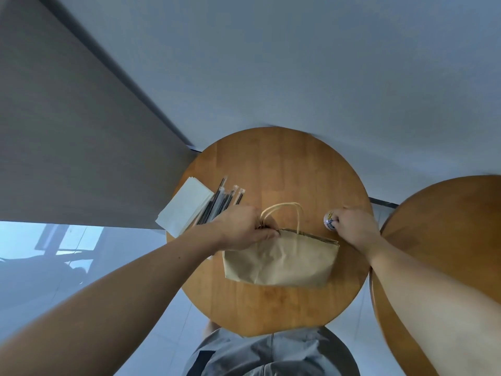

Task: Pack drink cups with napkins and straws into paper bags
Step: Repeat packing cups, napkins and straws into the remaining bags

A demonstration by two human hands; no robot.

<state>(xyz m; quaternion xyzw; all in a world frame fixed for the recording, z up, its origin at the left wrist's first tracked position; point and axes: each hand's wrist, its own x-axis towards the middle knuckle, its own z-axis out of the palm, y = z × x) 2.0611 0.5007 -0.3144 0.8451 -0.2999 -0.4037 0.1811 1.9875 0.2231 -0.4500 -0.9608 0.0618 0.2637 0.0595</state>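
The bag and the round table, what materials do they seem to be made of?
The bag looks like matte brown kraft paper: it creases softly and has a thin, flat upper edge, with twisted paper-like handles. The round table looks like wood with a smooth, slightly glossy finish: plank seams and grain show.

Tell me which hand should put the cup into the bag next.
Probably the right hand: it already grips the cup beside the paper bag's opening, while the left hand holds the bag's rim.
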